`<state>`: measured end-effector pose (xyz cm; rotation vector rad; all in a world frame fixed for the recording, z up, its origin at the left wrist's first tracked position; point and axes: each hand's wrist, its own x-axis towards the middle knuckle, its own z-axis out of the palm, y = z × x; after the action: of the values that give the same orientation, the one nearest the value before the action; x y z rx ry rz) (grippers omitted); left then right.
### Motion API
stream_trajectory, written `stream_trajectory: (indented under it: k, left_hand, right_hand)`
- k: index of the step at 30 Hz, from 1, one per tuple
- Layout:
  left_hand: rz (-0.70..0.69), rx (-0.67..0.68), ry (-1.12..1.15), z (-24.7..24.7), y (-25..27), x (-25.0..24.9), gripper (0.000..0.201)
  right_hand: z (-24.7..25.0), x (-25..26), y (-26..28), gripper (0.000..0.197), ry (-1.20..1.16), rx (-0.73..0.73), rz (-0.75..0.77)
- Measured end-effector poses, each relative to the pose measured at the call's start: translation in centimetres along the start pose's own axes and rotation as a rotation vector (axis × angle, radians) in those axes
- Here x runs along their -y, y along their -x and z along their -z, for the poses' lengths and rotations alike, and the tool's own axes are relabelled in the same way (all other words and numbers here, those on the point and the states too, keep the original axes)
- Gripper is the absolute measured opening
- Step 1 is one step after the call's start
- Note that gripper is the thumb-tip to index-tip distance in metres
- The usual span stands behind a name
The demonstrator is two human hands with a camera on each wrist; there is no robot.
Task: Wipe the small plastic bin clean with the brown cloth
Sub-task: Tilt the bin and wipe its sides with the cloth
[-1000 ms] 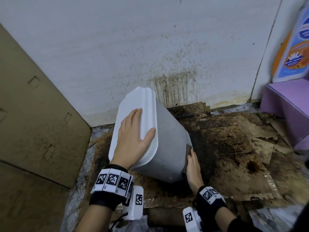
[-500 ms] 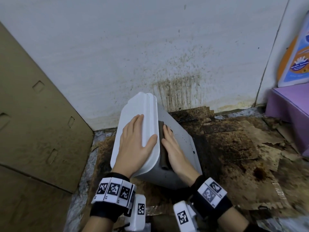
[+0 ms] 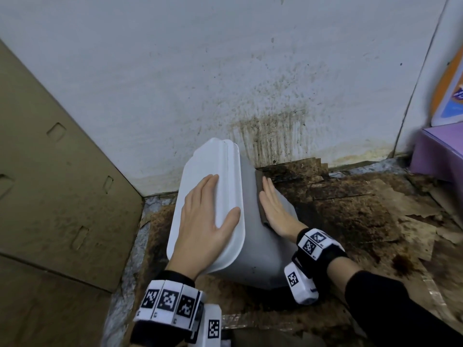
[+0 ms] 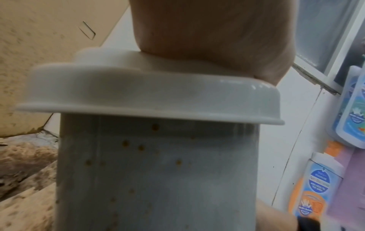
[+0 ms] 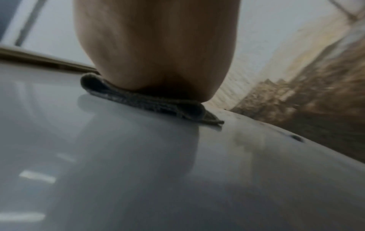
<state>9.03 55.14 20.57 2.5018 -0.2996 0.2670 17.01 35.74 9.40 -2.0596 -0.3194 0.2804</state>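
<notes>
On stained, peeling cardboard flooring by the spattered wall, small plastic bin stands tilted; smooth grey body, white rounded lid. Left hand flat on lid, fingers extended. Right hand, fingers straight, presses folded brown cloth against bin's side.

Bin: pale grey body, white lid; small orange-brown specks dot the side nearest the left hand. Cloth under the right hand: dark brown. Wristbands: black, carrying white tiles with black square-code patterns. Wall beyond the hands: off-white, streaked dark brown low down. Floor right of the right hand: mottled brown, blackish patches. Cardboard left of the left hand: tan. Box far right: lilac.
</notes>
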Motion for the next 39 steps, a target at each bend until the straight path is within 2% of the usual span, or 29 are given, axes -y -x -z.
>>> stream_trajectory:
  k: [4,7,11,14,19,22,25,28,33,37,39]
  left_hand:
    - [0.009,0.007,0.006,0.1,0.1,0.0,0.082]
    - [0.005,0.004,0.003,0.0,-0.1,-0.3,0.081]
    - [0.0,0.005,0.009,0.0,0.0,-0.3,0.081]
    - [0.025,0.005,0.02,0.4,0.1,0.6,0.081]
    - [0.021,0.014,0.031,0.6,0.2,1.0,0.08]
    - [0.019,0.02,0.016,0.4,0.2,0.7,0.08]
    - [0.026,0.031,0.028,0.6,0.2,0.5,0.079]
    - [0.031,0.042,0.038,0.7,0.2,0.5,0.079]
    - [0.032,0.036,0.032,0.6,0.1,0.5,0.078]
    - [0.031,0.041,0.031,0.5,0.1,0.0,0.077]
    - [0.03,0.042,0.027,0.5,0.1,-0.2,0.077]
  right_hand:
    - [-0.9,-4.7,1.1,0.054,-0.08,-0.108,-0.197]
    - [-0.9,-6.3,1.2,0.055,-0.155,-0.083,-0.335]
    - [-1.1,-5.9,0.7,0.058,-0.225,-0.142,-0.394]
    - [-1.5,-2.6,0.2,0.062,-0.247,-0.12,-0.327]
    - [-0.8,4.8,-0.4,0.064,-0.304,-0.02,-0.083]
    - [0.6,6.4,-0.3,0.064,-0.285,0.037,-0.007]
    - [1.0,5.1,-0.5,0.064,-0.167,0.072,0.063]
    - [1.0,2.8,-0.9,0.061,-0.093,0.085,0.021]
    - [1.7,-3.2,-1.1,0.059,-0.057,0.103,-0.173]
    - [1.5,-9.1,-1.1,0.064,-0.186,0.058,-0.401]
    - [1.0,-9.9,-1.1,0.063,-0.217,0.032,-0.435]
